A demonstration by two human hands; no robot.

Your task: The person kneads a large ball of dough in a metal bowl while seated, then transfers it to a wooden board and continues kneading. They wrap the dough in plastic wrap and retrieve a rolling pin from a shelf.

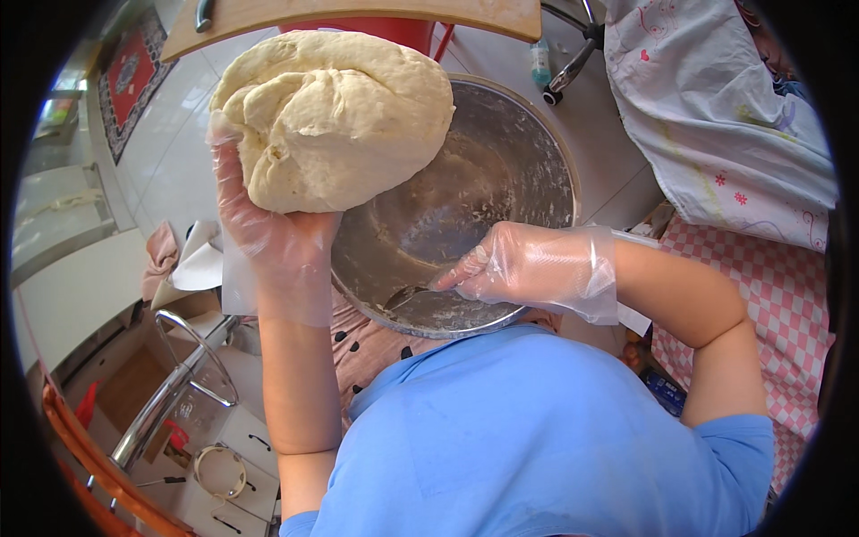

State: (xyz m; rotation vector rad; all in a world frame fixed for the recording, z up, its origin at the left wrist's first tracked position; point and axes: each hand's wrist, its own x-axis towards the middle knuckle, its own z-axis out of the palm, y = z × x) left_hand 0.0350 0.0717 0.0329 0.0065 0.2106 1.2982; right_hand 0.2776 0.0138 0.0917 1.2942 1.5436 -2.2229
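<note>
A large lump of pale dough (342, 127) rests on my left hand (275, 228), raised above the left rim of a wide metal basin. My left hand wears a clear plastic glove and grips the dough from below and the side. Inside the metal basin (537, 168), flour and dough residue cling to the walls. My right hand (517, 265), also in a clear plastic glove, is closed on the handle of a metal spoon (407, 295). The spoon's bowl lies against the basin's near inner wall. The basin sits close in front of my body.
Beyond the basin is a wooden board or tabletop (376, 13) above a red container (376, 25). A wheeled chair base (577, 60) and a bottle (539, 60) stand at the upper right. Patterned cloths (725, 134) hang on the right; a chrome rail (174, 382) is at left.
</note>
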